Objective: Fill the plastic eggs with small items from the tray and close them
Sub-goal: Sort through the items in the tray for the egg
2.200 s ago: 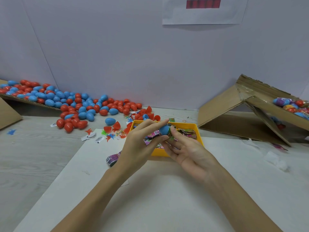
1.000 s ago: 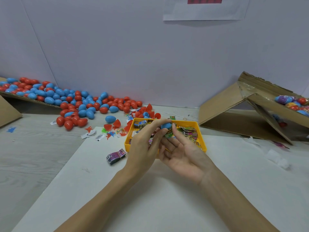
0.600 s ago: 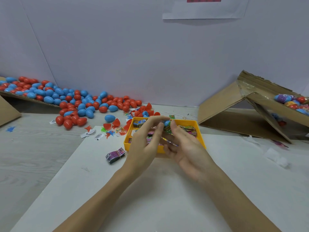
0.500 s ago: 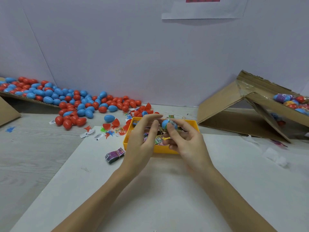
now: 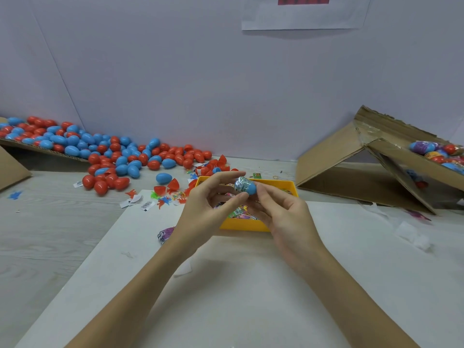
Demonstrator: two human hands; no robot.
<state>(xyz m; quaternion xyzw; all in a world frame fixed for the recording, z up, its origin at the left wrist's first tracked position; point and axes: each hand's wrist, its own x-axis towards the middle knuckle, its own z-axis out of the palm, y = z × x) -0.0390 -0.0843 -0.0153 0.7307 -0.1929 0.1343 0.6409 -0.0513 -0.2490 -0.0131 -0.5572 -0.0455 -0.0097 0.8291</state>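
egg: smooth blue plastic egg (image 5: 249, 188), crinkly printed wrapper (image 5: 241, 184) over one end, text unreadable
fingers: left hand (image 5: 209, 207) and right hand (image 5: 283, 212) fingers both pinching egg
tray: yellow plastic tray (image 5: 244, 225) beneath fingers

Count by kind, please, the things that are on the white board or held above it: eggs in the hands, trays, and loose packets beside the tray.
Blue plastic egg with printed film, pinched by left hand and right hand: 1
Yellow rectangular plastic tray: 1
Purple printed packet, left of the tray: 1
Total: 3
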